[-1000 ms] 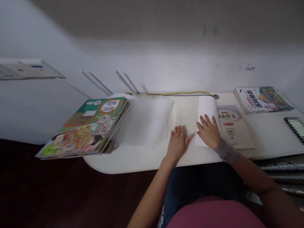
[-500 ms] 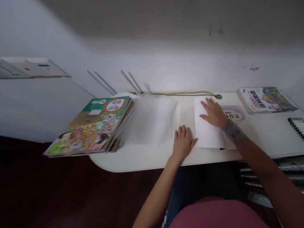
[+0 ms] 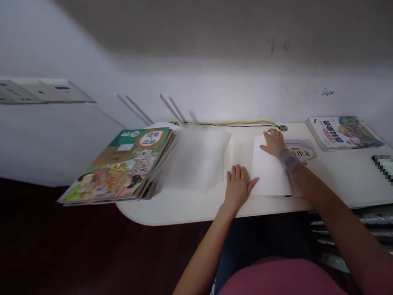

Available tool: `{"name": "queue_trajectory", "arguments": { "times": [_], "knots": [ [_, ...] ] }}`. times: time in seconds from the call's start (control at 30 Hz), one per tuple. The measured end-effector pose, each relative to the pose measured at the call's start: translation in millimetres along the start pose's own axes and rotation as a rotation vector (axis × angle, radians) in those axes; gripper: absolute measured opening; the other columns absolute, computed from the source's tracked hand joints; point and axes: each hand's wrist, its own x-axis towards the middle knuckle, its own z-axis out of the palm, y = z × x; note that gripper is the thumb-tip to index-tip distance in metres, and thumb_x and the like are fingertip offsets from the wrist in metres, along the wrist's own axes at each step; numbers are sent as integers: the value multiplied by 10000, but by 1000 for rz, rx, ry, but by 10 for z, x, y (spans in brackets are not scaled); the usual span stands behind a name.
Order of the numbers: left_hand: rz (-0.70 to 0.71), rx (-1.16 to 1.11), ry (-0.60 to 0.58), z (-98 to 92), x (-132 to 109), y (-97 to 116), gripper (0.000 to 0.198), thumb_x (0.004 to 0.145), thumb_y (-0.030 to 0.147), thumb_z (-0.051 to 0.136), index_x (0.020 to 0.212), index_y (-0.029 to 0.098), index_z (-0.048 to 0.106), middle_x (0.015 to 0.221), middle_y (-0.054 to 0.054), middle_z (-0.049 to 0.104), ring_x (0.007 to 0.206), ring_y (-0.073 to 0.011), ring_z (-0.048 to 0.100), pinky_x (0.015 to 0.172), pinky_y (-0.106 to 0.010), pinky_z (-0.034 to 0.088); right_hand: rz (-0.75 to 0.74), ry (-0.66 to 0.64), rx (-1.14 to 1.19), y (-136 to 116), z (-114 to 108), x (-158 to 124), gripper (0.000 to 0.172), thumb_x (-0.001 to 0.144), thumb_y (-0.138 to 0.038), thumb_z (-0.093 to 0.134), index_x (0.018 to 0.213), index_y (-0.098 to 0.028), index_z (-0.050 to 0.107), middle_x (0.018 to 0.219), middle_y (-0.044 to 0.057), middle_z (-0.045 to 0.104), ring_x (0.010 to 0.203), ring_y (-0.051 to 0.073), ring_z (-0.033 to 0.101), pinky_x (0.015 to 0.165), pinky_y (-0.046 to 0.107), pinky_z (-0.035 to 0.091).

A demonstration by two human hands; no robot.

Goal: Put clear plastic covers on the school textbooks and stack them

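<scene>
My left hand lies flat on the white desk, fingers stretched out, its thumb at the left lower corner of a white paper sheet. My right hand, a grey band at its wrist, rests at the sheet's far edge with fingers curled down on it; a grip cannot be made out. The sheet covers the left part of a pale book with red print.
A stack of colourful books overhangs the desk's left end. A translucent plastic cover lies beside it. Another book sits at the far right, a dark device at the right edge. A yellow cable runs along the wall.
My right hand slid from the sheet's near part up to its far edge, and the sheet flattened over the pale book. My left hand hardly moved.
</scene>
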Motion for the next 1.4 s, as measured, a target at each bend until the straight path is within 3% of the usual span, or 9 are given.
{"name": "queue_trajectory", "arguments": {
  "times": [0.47,0.8,1.0,1.07,1.17,1.3,1.4],
  "knots": [
    [-19,43,-14,22,6,42,760,885,576,317,1309,-46,421,1385,-303,371,1322,-395,307,1052,-546,283,-38,-113,-135,-138,-40,-18,469,735,-380,627,1089,-75,593,1195,186,498,1146,313,380,1024,529,202],
    [-6,0,6,26,3,34,736,880,574,345,1305,-22,422,1375,-313,379,1334,-387,291,1047,-566,275,-26,-118,-43,-207,4,-15,452,757,-384,614,1086,-73,596,1190,201,505,1148,323,401,1019,520,238],
    [15,-80,26,48,-20,-48,682,888,533,378,1295,-13,413,1387,-311,365,1330,-383,298,1038,-551,303,-30,-81,67,-234,61,52,432,835,-316,519,1215,-111,532,1354,182,426,1296,304,311,1052,505,253],
    [20,-119,50,57,-30,-74,617,899,488,390,1287,10,420,1402,-306,345,1340,-373,284,1032,-554,314,-6,-13,199,-87,57,-39,481,869,-335,462,1287,-95,473,1399,183,387,1331,284,280,1067,470,263],
    [10,-180,81,80,-29,-80,528,907,427,407,1272,47,439,1417,-295,331,1351,-365,264,1026,-558,324,28,63,403,184,72,-391,610,886,-453,406,1365,-76,378,1448,186,325,1370,262,231,1103,431,238],
    [29,-229,90,98,2,-54,505,907,387,414,1287,54,429,1431,-285,312,1360,-370,233,1029,-553,331,0,-19,506,328,122,-983,752,862,-583,377,1446,-133,231,1494,157,260,1381,268,221,1101,472,239],
    [26,-208,125,85,9,-88,483,899,318,428,1313,70,408,1441,-260,313,1372,-362,207,1041,-551,326,-34,-78,438,259,117,-1194,761,862,-582,376,1459,-143,203,1506,155,238,1395,274,173,1101,505,205]
  ]
}}
